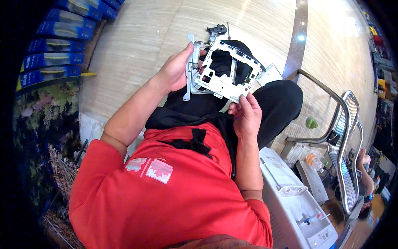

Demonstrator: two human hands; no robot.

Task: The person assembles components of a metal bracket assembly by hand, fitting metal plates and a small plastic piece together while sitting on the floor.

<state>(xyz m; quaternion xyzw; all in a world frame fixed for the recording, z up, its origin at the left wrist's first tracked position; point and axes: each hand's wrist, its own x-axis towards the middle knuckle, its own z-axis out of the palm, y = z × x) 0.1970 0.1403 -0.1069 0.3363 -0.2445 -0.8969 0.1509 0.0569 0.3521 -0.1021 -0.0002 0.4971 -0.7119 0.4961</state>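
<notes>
Over my lap I hold a white panel with large cut-outs [227, 88], tilted, joined to or lying against a silvery metal bracket [190, 74]. My left hand [177, 68] is wrapped round the bracket on the left side, its fingers partly hidden behind it. Pinching the panel's near right corner is my right hand [247, 114], thumb on top and fingers beneath. Beyond the panel, a black round part [217, 30] rests on the floor, with a thin dark rod [228, 31] beside it. A flat whitish piece [270, 75] is by my right knee.
Blue boxes [54, 59] are stacked at the left. To the right stand a metal-framed chair [346, 112] and a green object [311, 123] on the floor. A long pale plastic housing [290, 199] lies at lower right, near a bottle [315, 162]. Another person's arm [365, 174] shows at far right.
</notes>
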